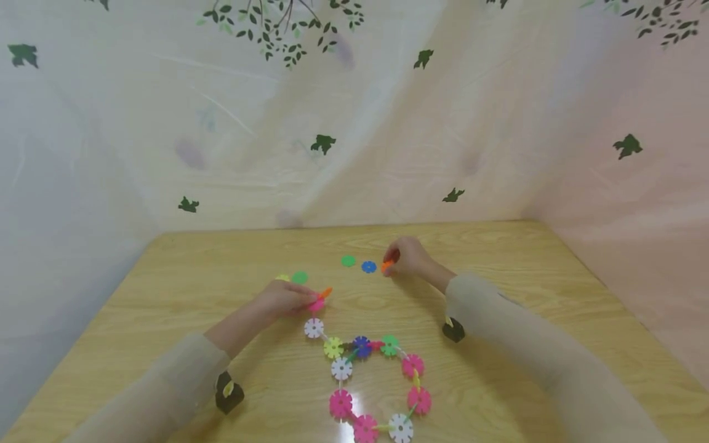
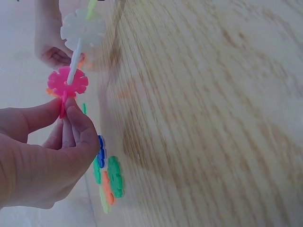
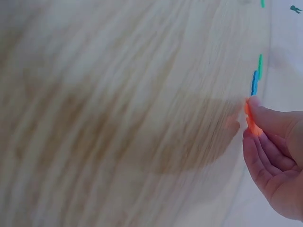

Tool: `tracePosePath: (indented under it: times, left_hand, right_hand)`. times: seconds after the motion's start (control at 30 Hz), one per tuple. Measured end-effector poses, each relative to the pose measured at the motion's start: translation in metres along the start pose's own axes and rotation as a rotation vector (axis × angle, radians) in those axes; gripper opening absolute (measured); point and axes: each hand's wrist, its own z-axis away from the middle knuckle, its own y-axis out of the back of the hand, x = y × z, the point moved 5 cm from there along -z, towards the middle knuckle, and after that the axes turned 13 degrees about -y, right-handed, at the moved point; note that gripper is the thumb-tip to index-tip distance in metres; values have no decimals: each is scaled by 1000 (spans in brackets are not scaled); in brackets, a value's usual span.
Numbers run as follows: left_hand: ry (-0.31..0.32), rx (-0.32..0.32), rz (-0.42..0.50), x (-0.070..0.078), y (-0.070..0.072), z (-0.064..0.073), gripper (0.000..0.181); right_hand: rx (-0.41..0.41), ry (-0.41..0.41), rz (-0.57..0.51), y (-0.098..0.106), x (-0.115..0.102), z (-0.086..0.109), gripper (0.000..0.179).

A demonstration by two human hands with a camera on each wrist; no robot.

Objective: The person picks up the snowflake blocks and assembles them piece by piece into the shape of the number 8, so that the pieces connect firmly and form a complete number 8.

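Note:
My left hand [image 1: 284,298] pinches a pink notched plastic disc [image 2: 63,105], seen edge-on in the left wrist view, between thumb and fingers. It joins another pink disc [image 2: 68,81] at the raised end of a chain of interlocked discs; a white disc [image 1: 314,328] follows below. An orange disc [image 1: 327,293] shows beside the left fingertips; how it is attached is unclear. My right hand [image 1: 408,256] pinches a separate orange disc [image 3: 251,118] between thumb and fingers, close above the table. Down the near middle, the chain runs into a closed ring with a pink disc [image 1: 340,403].
Loose discs lie along the far part of the wooden table [image 1: 498,258]: a blue disc [image 1: 368,266] and a green disc [image 1: 348,261] beside my right hand, another green disc [image 1: 300,277] and a yellow disc [image 1: 282,277] behind my left. A patterned curtain [image 1: 376,123] hangs behind.

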Motion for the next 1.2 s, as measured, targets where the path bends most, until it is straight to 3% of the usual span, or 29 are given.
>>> tracePosePath:
  times: [0.23,0.37,0.57,0.73,1.0,1.2]
  left_hand:
    - [-1,-11,-13,2,0,2,31]
    - [1,-15,-20,0,1,1,31]
    - [10,-8,-25,-3,2,-1,30]
    - [25,1,7,-5,2,-3,28]
    - [27,-1,18,-3,2,-3,27]
    - [1,-14,0,-4,1,-3,29]
  right_hand:
    - [-48,-22,-69,-2,-3,10,18]
    - [-94,-84,-129,-7,-6,14,18]
    - [-233,-235,-366,-23,-13,20,23]
    - [-282,-306,-491,-36,-23,24,24]
    - [-345,-349,-640,-45,-45,29,27]
    - [-369,-322,-656,-49,-57,31,26]
